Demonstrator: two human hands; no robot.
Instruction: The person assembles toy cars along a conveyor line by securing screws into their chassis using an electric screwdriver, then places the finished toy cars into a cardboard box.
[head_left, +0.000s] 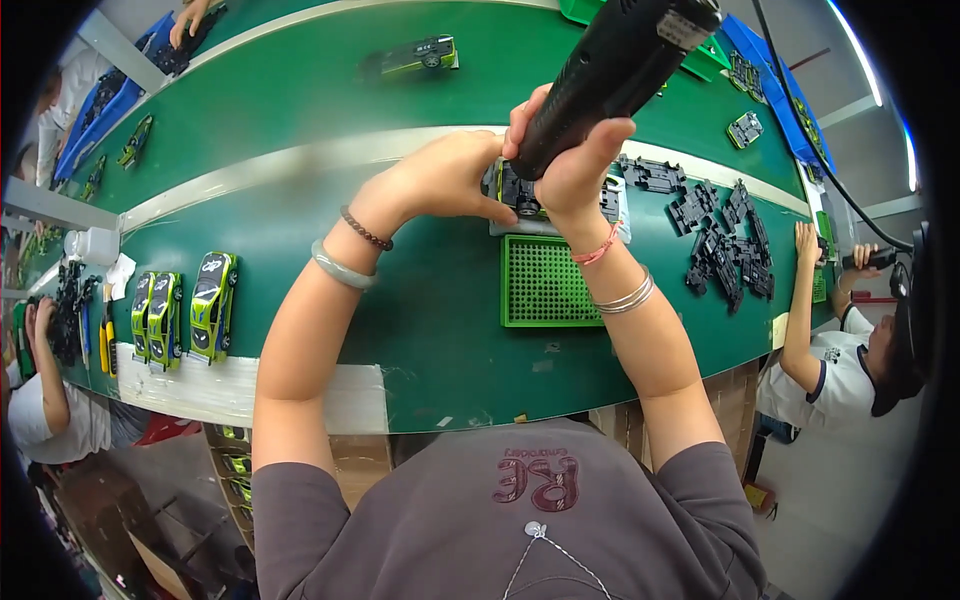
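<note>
Near the front edge of the green conveyor table point(440, 340), on its left side, three green toy cars point(212, 305) stand side by side on a white strip point(250, 392). In the middle, one green perforated tray point(542, 282) lies just behind the person's wrists.

Just beyond the tray sits one dark toy car chassis point(518, 192) on a small white plate point(556, 226). The left hand point(450, 180) comes from the lower left and closes its fingers on the left end of the chassis, holding it steady; the wrist carries one pale bangle and one dark bead bracelet. The right hand point(575, 165) is wrapped tightly around one black electric screwdriver point(620, 70), which stands tilted with its tip pointing down at the chassis. This wrist has thin silver bangles and a pink cord. The hands hide most of the chassis, and I cannot see the tip itself.

To the right, near the right edge, is a pile of black chassis parts point(725, 245); they overlap, so I cannot count them exactly. Further away, one more green car point(420, 55) lies alone near the far edge. Other toy parts in blue bins point(100, 105) at the far left corner are too small to make out. The top of the screwdriver is cut off by the picture.
</note>
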